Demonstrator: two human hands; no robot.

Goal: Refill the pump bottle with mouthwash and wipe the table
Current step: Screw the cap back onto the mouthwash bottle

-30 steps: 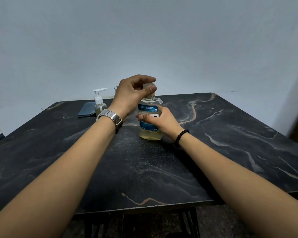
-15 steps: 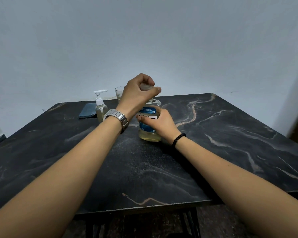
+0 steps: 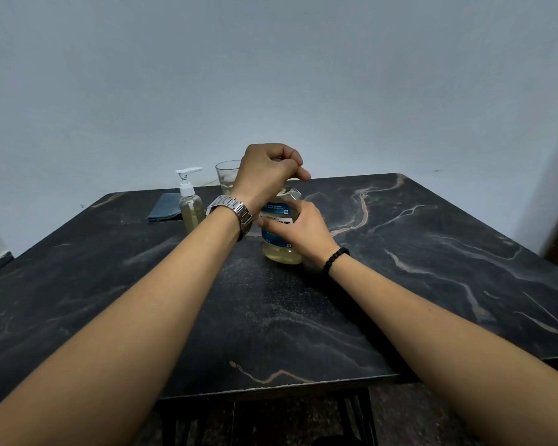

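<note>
A clear mouthwash bottle (image 3: 279, 231) with a blue label and pale yellow liquid stands upright near the middle of the black marble table (image 3: 416, 252). My right hand (image 3: 303, 231) grips its body from the right. My left hand (image 3: 269, 170) is curled over the bottle's top, fingers wrapped round the cap, which is hidden under them. A small pump bottle (image 3: 190, 204) with a white pump head and yellowish liquid stands to the left. A folded blue cloth (image 3: 163, 207) lies flat behind it.
A clear drinking glass (image 3: 227, 175) stands at the back of the table, partly behind my left hand. A pale wall runs close behind the table's far edge. The near table edge lies under my forearms.
My left hand has rotated on the cap, the wrist turning and the knuckles coming round toward me. The right hand keeps its hold on the bottle, which stays in place.
</note>
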